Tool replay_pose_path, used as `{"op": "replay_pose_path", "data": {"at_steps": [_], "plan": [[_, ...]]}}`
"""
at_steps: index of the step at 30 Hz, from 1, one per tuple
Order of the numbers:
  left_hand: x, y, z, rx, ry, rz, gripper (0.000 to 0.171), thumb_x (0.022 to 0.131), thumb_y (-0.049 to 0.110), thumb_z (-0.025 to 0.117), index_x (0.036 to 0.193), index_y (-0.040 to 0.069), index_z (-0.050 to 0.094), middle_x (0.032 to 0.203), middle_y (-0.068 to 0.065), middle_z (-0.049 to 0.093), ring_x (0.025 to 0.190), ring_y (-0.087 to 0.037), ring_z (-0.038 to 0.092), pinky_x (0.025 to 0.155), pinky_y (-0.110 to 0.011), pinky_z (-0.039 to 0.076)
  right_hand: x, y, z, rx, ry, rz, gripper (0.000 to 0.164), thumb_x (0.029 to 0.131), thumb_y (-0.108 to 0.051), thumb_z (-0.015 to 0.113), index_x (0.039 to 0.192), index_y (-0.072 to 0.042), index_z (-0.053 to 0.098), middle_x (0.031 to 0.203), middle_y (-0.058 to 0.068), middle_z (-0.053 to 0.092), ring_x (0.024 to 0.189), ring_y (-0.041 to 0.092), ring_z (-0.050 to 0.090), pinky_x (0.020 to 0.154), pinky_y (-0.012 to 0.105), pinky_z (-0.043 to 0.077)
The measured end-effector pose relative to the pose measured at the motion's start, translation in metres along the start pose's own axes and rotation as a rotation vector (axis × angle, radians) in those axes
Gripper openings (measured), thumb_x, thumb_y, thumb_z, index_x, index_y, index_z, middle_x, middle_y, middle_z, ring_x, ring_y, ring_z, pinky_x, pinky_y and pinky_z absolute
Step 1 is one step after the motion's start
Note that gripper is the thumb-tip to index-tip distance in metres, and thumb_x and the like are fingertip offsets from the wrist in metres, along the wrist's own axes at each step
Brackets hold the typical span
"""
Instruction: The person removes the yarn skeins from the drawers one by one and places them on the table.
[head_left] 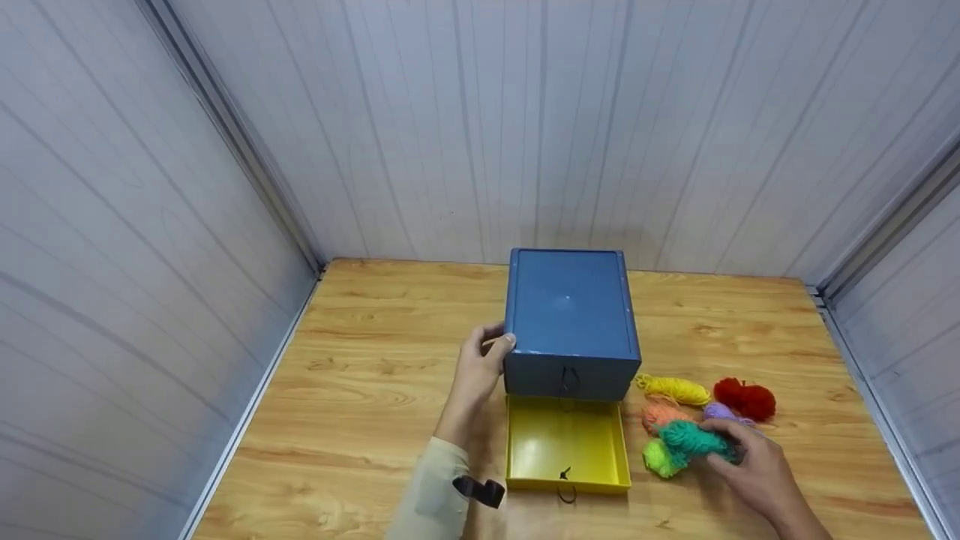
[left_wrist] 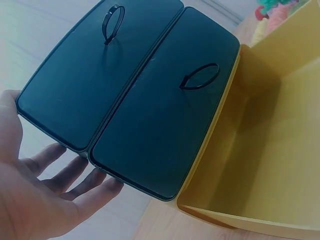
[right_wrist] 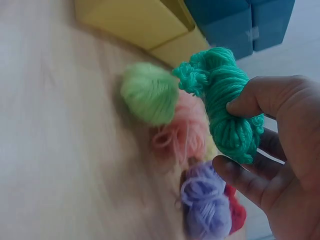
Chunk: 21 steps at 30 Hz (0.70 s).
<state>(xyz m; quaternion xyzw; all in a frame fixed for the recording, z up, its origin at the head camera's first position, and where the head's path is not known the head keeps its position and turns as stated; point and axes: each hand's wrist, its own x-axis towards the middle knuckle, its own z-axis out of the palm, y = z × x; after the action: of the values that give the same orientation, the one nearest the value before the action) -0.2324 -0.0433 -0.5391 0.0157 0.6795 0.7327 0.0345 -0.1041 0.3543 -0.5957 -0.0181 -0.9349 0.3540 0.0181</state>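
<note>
My left hand [head_left: 481, 356] rests against the left side of a blue drawer cabinet [head_left: 571, 304], its thumb at the top front corner. In the left wrist view, the spread fingers [left_wrist: 100, 192] touch the edge of two dark drawer fronts [left_wrist: 165, 100] with black loop pulls. Below them a yellow drawer [head_left: 566, 442] is pulled out, with bare floor showing inside. My right hand [head_left: 754, 465] holds a green yarn skein [right_wrist: 227, 105] between thumb and fingers, raised over the other yarn to the right of the drawer.
Beside the drawer lie yellow [head_left: 675, 390], orange [head_left: 661, 415], lime [head_left: 660, 459], purple [head_left: 721, 412] and red yarn bundles [head_left: 746, 399] on the wooden table [head_left: 375, 390]. White panel walls [head_left: 420, 135] enclose the table at the back and both sides.
</note>
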Motion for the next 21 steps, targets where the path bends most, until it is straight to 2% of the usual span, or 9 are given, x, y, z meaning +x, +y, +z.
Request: {"op": "replay_pose_path", "data": {"at_steps": [3, 6, 9, 12, 14, 21], "plan": [[0.001, 0.000, 0.000, -0.002, 0.004, -0.002, 0.046, 0.100, 0.022, 0.063, 0.139, -0.001, 0.055, 0.133, -0.020, 0.058, 0.118, -0.026, 0.063, 0.093, -0.040, 0.057, -0.002, 0.011, -0.002, 0.035, -0.045, 0.051, 0.040, 0.085, -0.007, 0.077, 0.124, -0.010, 0.069, 0.134, 0.019, 0.065, 0.130, 0.042, 0.054, 0.104, 0.055, 0.044], [0.000, 0.001, 0.001, -0.007, 0.007, -0.006, 0.045, 0.100, 0.022, 0.063, 0.138, 0.000, 0.056, 0.132, -0.019, 0.059, 0.117, -0.026, 0.063, 0.093, -0.039, 0.057, -0.003, 0.022, -0.002, 0.057, -0.068, 0.088, 0.040, 0.086, -0.009, 0.076, 0.126, -0.007, 0.067, 0.134, 0.023, 0.063, 0.133, 0.046, 0.050, 0.105, 0.063, 0.040], [0.000, 0.000, 0.000, -0.003, 0.004, -0.005, 0.045, 0.099, 0.023, 0.063, 0.138, 0.001, 0.056, 0.132, -0.018, 0.059, 0.116, -0.025, 0.063, 0.092, -0.038, 0.057, -0.006, 0.031, -0.001, 0.026, -0.063, 0.114, 0.040, 0.086, -0.012, 0.078, 0.125, -0.009, 0.068, 0.133, 0.019, 0.066, 0.130, 0.042, 0.053, 0.103, 0.056, 0.045], [0.000, 0.000, 0.000, -0.004, -0.003, -0.005, 0.046, 0.099, 0.024, 0.063, 0.138, 0.001, 0.056, 0.133, -0.018, 0.058, 0.116, -0.025, 0.063, 0.091, -0.038, 0.057, -0.008, 0.040, -0.001, 0.009, -0.065, 0.141, 0.039, 0.087, -0.016, 0.079, 0.125, -0.012, 0.069, 0.132, 0.017, 0.066, 0.126, 0.038, 0.056, 0.093, 0.042, 0.051], [-0.001, 0.000, 0.000, -0.002, -0.009, -0.003, 0.046, 0.100, 0.025, 0.063, 0.139, 0.002, 0.056, 0.134, -0.018, 0.058, 0.117, -0.026, 0.063, 0.092, -0.039, 0.057, -0.009, 0.045, -0.001, 0.025, -0.076, 0.168, 0.039, 0.089, -0.015, 0.077, 0.126, -0.011, 0.068, 0.132, 0.018, 0.066, 0.125, 0.037, 0.057, 0.089, 0.039, 0.052], [-0.002, 0.001, 0.000, 0.030, -0.002, 0.005, 0.046, 0.100, 0.026, 0.063, 0.139, 0.003, 0.056, 0.134, -0.017, 0.059, 0.118, -0.026, 0.063, 0.093, -0.039, 0.056, -0.011, 0.057, -0.005, 0.048, -0.133, 0.266, 0.045, 0.090, -0.016, 0.074, 0.132, -0.005, 0.064, 0.137, 0.028, 0.059, 0.124, 0.044, 0.056, 0.092, 0.053, 0.052]]}}
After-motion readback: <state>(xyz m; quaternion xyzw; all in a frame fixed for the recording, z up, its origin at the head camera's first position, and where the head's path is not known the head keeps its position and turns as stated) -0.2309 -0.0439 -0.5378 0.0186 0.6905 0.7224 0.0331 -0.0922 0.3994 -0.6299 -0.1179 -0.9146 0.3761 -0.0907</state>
